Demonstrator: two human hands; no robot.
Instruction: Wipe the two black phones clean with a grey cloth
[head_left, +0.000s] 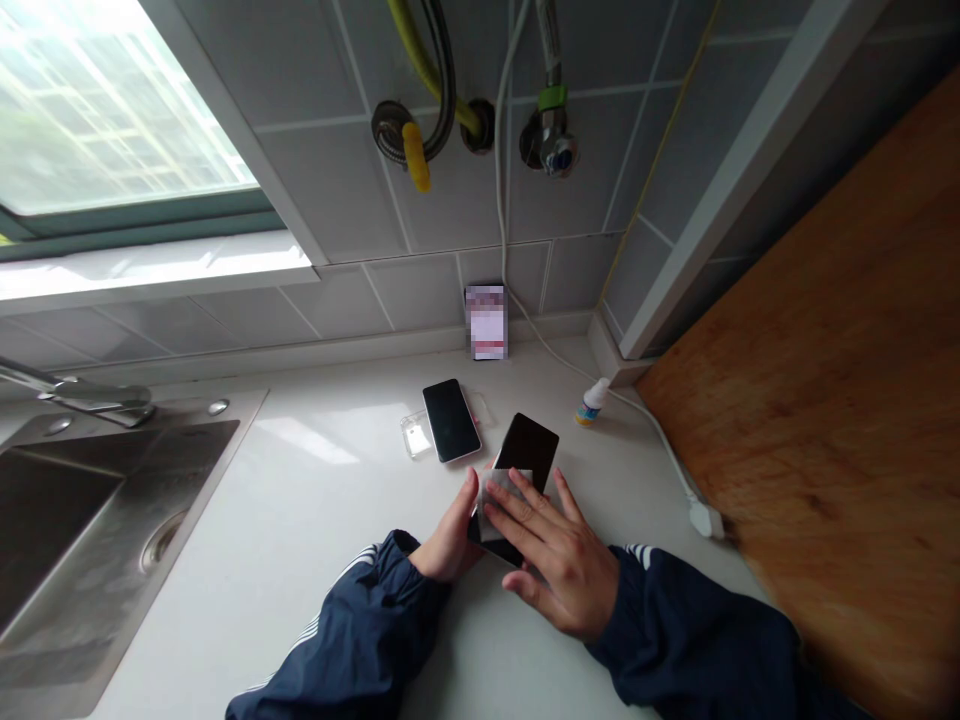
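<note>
Nearest the camera, a dark sleeve (337, 640) leads to the left hand (448, 535), thumb raised, clasping a black phone (529, 447) by its lower left side, other fingers largely hidden. The black phone lies between five and six o'clock in view, top towards one. Judged stiff, fairly light, slick, breakable; best held by its long edges. A thin cloth (493, 528), apparently soft, lies under the right hand (564, 558), fingers spread flat.

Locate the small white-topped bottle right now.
Head view, right of centre: the bottle is on the counter, beyond the right hand, next to the white cable and to the right of the phone held in the left hand.
</note>
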